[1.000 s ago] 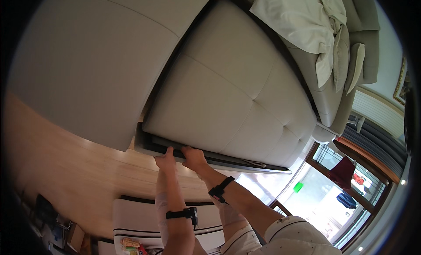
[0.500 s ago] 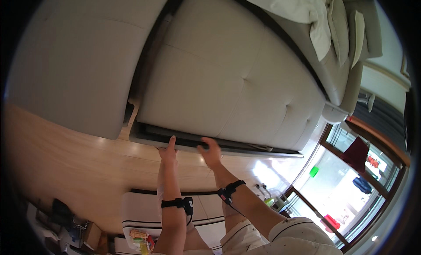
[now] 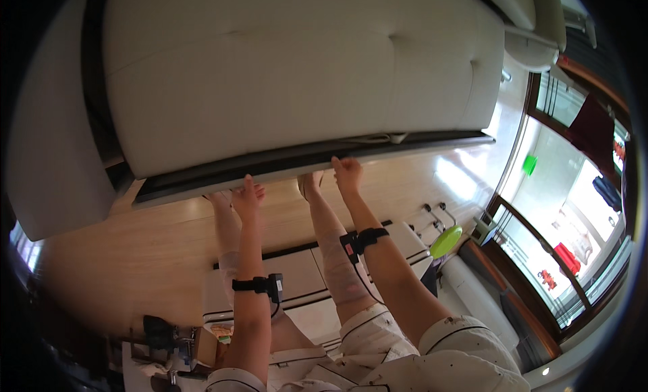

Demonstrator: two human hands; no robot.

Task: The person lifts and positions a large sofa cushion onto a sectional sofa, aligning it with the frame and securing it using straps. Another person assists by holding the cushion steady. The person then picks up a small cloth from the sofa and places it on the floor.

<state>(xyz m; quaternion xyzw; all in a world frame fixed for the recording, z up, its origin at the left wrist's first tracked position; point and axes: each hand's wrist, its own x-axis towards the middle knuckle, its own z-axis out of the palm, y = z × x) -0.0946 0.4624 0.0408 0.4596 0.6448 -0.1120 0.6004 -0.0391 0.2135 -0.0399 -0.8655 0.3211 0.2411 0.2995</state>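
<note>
Leaning over the near edge of the pale cushioned seat [image 3: 304,68], I have both hands at the light rim that fronts its dark ledge [image 3: 297,157]. The seat lies straight ahead of me above the wooden floor [image 3: 135,270], beside a grey sofa section [image 3: 50,142] on my left. My left hand [image 3: 248,202] is at the rim with the thumb up; my right hand [image 3: 347,175] is beyond it along the same edge, its fingers bent. The undersides are hidden, so I cannot tell whether either hand has a real grip. If only the fingertips bear on the rim, a hard pull could make them slip and tip me backward. My hands sit fairly near each other, so uneven effort might skew the seat and rub it against the grey section. My feet [image 3: 309,183] are close under the rim; should the seat slide toward me, I judge my toes could be caught. The strap loop [image 3: 391,138] lying on the ledge might snag a finger, and the cable [image 3: 371,291] from my right wrist band [image 3: 368,238] might hook on something.
</note>
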